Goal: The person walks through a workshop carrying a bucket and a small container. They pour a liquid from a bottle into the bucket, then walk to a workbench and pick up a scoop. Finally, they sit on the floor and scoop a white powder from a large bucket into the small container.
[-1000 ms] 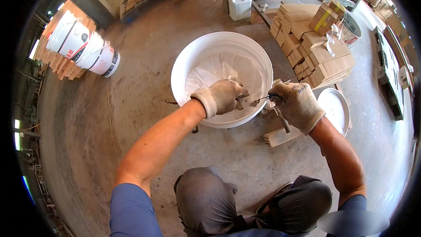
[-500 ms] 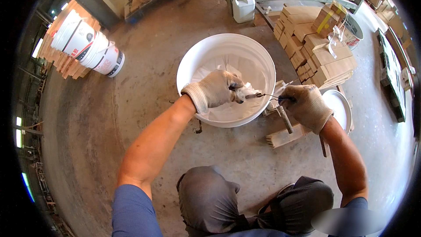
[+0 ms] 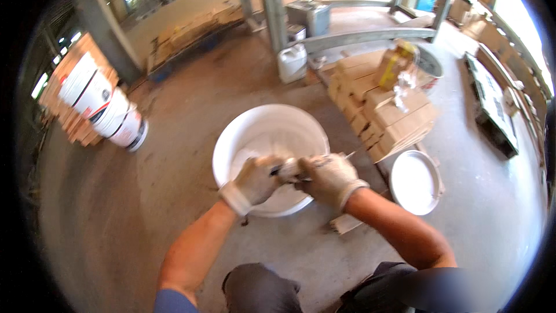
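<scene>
Both my hands wear pale knitted work gloves and meet over the front of a large white bucket (image 3: 220, 150). My left hand (image 3: 259, 178) is closed around the gathered neck of a white plastic bag (image 3: 292, 169), which lines the bucket. Pressed up close on its right, my right hand (image 3: 331, 179) is closed too, at the bag's neck. Motion blur and the fingers hide most of the thin dark wire that it held a moment ago. The bag's lower part sits inside the bucket.
Right of the bucket are stacked brown cartons (image 3: 399, 113) and a round white lid (image 3: 414, 182). A wooden block (image 3: 346, 224) lies near my right forearm. White pails (image 3: 107, 107) lean at the left. A white jug (image 3: 292, 64) stands by the metal frame (image 3: 370, 39).
My right hand has come left, right up against my left hand at the bag's neck. The wire stretched between them no longer shows. The whole view has shifted, with the bucket lower in it.
</scene>
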{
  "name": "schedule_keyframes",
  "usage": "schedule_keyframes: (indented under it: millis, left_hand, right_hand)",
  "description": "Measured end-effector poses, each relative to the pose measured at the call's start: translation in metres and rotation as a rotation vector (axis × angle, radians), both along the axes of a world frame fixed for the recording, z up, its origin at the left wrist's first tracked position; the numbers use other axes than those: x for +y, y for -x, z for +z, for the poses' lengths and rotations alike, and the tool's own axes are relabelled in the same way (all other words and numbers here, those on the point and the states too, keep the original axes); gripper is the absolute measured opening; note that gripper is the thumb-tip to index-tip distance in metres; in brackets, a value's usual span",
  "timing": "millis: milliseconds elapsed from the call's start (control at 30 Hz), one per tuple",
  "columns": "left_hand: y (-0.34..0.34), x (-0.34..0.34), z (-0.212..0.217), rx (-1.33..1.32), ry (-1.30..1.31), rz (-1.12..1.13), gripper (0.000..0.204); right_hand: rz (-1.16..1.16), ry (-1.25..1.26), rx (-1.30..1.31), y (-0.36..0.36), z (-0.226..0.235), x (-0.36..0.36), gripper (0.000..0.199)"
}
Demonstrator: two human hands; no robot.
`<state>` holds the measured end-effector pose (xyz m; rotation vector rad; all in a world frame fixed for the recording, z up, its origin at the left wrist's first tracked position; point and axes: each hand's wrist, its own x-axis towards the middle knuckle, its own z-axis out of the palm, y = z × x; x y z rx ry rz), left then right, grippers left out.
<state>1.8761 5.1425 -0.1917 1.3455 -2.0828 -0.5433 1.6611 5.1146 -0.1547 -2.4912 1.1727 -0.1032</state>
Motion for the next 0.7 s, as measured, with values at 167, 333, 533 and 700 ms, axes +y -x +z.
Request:
schedule_keyframes:
  millis: [167,333,533,700]
  left_hand:
    - [0.018,0.007,0.007,0.28,-0.267,0.248,0.024]
    - [0.032,0.018,-0.009,0.119,-0.125,0.348,0.034]
    - [0.063,0.046,-0.002,0.06,0.089,0.283,0.026]
    - [0.055,0.04,-0.013,0.098,0.048,0.258,0.023]
  right_hand:
    - [-0.134,-0.108,-0.052,0.0,0.005,-0.012,0.032]
    - [-0.186,-0.218,-0.086,0.003,-0.011,-0.018,0.024]
    - [-0.4,-0.526,-0.386,0.023,-0.015,-0.023,0.023]
    - [-0.442,-0.628,-0.442,0.014,-0.011,-0.022,0.024]
